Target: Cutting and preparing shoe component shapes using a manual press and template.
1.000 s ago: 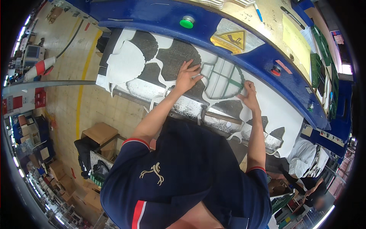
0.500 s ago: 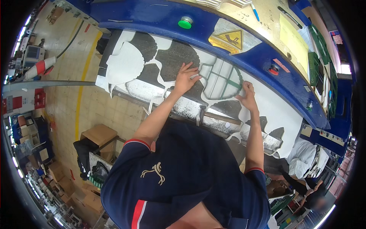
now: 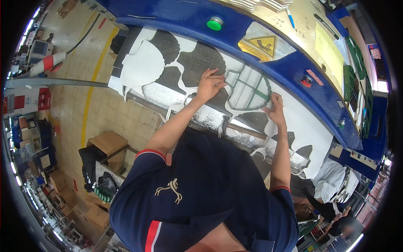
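Green frame (image 3: 255, 89) — painted metal by appearance. Sheet (image 3: 302, 117) beneath it: white, smooth, matt. Dark board (image 3: 201, 61) left of it: matt, rough-looking. Beam (image 3: 180, 21) beyond it — glossy blue paint, scuffed.

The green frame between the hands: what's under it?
White sheet shows through the openings of the green frame. Whatever lies directly beneath its bars is covered.

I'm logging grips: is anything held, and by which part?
Possibly the green frame: the right hand is at its scalloped right rim, the left hand at its left end. Whether either grips it cannot be told.
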Demonstrator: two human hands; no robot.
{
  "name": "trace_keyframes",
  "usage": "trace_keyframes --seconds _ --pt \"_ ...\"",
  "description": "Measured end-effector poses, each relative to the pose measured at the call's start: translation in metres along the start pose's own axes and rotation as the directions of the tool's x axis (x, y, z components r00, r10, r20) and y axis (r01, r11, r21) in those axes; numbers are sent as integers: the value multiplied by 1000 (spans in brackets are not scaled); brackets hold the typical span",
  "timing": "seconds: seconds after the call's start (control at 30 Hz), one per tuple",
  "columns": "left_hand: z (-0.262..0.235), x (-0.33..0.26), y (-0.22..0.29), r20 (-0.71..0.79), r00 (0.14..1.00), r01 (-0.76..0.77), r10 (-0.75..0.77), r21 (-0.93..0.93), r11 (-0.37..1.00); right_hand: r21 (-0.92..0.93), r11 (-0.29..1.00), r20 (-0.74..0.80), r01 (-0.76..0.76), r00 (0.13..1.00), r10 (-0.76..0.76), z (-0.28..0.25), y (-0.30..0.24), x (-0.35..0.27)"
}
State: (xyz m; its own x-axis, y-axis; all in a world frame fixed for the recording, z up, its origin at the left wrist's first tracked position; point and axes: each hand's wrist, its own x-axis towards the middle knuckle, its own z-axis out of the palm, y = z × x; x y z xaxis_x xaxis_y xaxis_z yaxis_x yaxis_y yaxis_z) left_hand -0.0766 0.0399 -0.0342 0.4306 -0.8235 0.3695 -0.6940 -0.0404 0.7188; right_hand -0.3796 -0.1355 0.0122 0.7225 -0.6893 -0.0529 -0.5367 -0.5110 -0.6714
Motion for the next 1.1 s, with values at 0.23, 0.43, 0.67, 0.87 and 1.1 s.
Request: trace_keyframes --seconds 0.23,0.43,0.67,0.87,1.1 --pt "-1 -1 1 -5 1000 -7 7 17 1000 17 1000 -2 3 1000 -3 -1 -5 -1" --pt "-5 3 2 24 999 -29 28 51 998 -5 1000 -17 10 1000 -10 -1 -6 0" --pt "-18 17 5 124 992 16 -25 74 997 -30 999 -43 -26 999 25 1 -14 -4" --pt "-30 41 -6 317 948 -97 42 158 983 17 1000 -13 -9 1000 10 1 -9 -1" --pt "-17 48 -19 321 927 -259 193 178 949 -171 985 27 36 999 -32 -8 2 -7"
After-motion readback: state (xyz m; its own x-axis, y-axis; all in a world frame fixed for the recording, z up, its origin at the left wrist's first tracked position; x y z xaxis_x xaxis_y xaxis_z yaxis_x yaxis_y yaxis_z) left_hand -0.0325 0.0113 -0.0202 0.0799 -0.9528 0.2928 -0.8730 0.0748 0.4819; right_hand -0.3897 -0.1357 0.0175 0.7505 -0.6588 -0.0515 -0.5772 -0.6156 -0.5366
